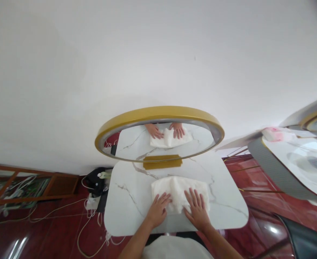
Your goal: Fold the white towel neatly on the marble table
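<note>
A white towel (179, 190) lies folded on a small white marble-patterned table (131, 212), a ridge of cloth raised along its middle. My left hand (158, 209) rests flat on the towel's near left part, fingers spread. Flat on the near right part lies my right hand (197, 209), fingers stretched out. Both hands hold nothing. A round mirror with a gold rim (158, 114) stands at the table's far edge on a gold base (162, 162) and reflects both hands and the towel.
White wall behind the mirror. Red glossy floor with loose white cables (80, 223) and a black bag (96, 181) to the left. A low wooden frame (34, 185) lies far left. Another white table and mirror (296, 162) stand at the right.
</note>
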`<control>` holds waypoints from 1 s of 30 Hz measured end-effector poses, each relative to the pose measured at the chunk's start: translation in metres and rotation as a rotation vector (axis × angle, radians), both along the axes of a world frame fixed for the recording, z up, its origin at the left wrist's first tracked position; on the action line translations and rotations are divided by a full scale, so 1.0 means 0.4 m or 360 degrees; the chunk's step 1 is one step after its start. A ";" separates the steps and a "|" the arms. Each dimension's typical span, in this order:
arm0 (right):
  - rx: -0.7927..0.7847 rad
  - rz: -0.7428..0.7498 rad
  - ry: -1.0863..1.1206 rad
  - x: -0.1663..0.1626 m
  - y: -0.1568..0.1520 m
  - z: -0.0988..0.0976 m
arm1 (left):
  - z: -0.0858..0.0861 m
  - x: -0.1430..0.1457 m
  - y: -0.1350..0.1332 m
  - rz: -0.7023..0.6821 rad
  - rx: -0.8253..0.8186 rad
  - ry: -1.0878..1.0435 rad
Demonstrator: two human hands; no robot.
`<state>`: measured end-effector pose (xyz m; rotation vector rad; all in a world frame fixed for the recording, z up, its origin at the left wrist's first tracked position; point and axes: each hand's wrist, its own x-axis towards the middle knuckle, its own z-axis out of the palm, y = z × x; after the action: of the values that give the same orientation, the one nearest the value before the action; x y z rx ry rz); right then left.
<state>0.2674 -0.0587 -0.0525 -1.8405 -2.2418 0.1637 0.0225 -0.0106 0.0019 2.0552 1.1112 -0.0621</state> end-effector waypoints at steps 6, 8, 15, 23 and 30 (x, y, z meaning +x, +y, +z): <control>-0.0169 0.0364 0.0051 -0.177 0.029 0.013 | -0.008 -0.254 -0.060 0.0203 0.0115 0.0098; -0.0257 0.0482 0.0077 -0.219 0.052 0.028 | -0.001 -0.320 -0.080 0.0314 0.0232 0.0141; -0.0347 0.0623 0.0079 -0.375 0.145 0.077 | -0.041 -0.374 -0.066 0.0683 0.0720 0.0218; -0.0232 0.0544 -0.0037 -0.407 0.162 0.041 | -0.062 -0.365 0.007 0.0672 0.0724 0.0260; -0.0198 0.0473 -0.0089 -0.303 0.132 0.035 | -0.062 -0.401 -0.029 0.0723 0.0641 0.0213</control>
<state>0.1463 -0.0059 -0.0384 -1.5745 -2.5889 0.3132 -0.1378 -0.0222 -0.0227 2.1052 1.7661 0.2743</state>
